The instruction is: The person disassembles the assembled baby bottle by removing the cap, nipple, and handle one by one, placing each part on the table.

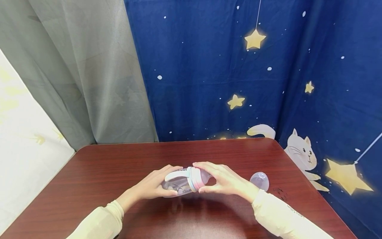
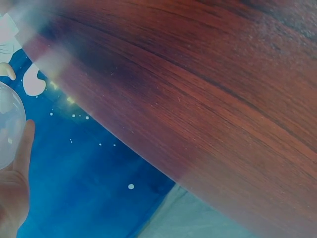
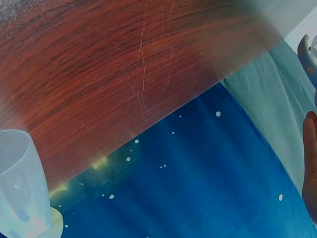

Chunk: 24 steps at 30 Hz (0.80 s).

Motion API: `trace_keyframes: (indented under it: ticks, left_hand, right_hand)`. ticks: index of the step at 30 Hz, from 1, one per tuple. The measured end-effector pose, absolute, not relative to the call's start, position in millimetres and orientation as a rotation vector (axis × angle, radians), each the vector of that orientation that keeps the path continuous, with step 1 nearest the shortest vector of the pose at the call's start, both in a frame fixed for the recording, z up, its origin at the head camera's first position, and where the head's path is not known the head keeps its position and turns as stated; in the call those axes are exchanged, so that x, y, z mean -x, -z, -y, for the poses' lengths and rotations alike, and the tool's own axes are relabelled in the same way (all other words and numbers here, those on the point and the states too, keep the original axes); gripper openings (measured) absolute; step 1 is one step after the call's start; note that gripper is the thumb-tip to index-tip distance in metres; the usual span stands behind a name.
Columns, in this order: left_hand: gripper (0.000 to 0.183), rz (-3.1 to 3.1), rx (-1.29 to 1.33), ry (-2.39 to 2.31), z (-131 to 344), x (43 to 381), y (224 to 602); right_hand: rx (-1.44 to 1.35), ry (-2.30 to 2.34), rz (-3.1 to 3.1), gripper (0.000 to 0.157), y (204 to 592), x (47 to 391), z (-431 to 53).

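A clear baby bottle [image 1: 182, 188] lies sideways between both hands, low over the table, in the head view. It has a pale handle [image 1: 177, 174] and a pink collar [image 1: 197, 178]. My left hand [image 1: 153, 185] grips the bottle's body from the left, thumb in front. Around the collar and teat end, my right hand [image 1: 225, 179] holds with fingers behind and thumb in front; the teat is partly hidden. The left wrist view catches the bottle's rounded base [image 2: 9, 126] beside the fingers. In the right wrist view, only the hand's edge [image 3: 310, 168] shows.
A translucent dome-shaped cap [image 1: 259, 181] stands on the dark red wooden table [image 1: 143, 156], beside my right wrist. Dark marks [image 1: 280, 193] show on the tabletop near the cap. A blue star-patterned curtain [image 1: 203, 66] and a grey curtain [image 1: 116, 93] hang behind the table's far edge.
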<state>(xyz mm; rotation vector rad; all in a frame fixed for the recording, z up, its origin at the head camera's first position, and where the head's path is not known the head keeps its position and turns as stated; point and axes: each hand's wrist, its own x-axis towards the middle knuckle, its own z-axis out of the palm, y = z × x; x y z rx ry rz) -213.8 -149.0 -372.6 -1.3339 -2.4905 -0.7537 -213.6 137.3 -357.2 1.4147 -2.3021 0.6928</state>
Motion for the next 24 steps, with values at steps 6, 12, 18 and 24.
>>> trace_keyframes:
  ticks: [6, 12, 18, 24]
  left_hand:
    - [0.069, 2.49, 1.33, 0.76, 149.0, 213.9, 372.7]
    - [0.069, 2.495, 1.328, 0.757, 148.9, 214.2, 372.7]
    - [0.068, 2.498, 1.325, 0.759, 148.5, 213.7, 372.3]
    - [0.068, 2.511, 1.319, 0.755, 147.7, 213.2, 372.3]
  right_hand:
    - [-1.328, -0.682, 2.353, 0.071, 356.1, 210.9, -137.4]
    - [-1.212, -0.664, 2.411, 0.068, 354.2, 209.2, -136.4]
    - [-1.176, -0.615, 2.436, 0.064, 352.7, 207.9, -134.4]
    - [-1.186, -0.615, 2.431, 0.062, 354.3, 207.2, -132.8]
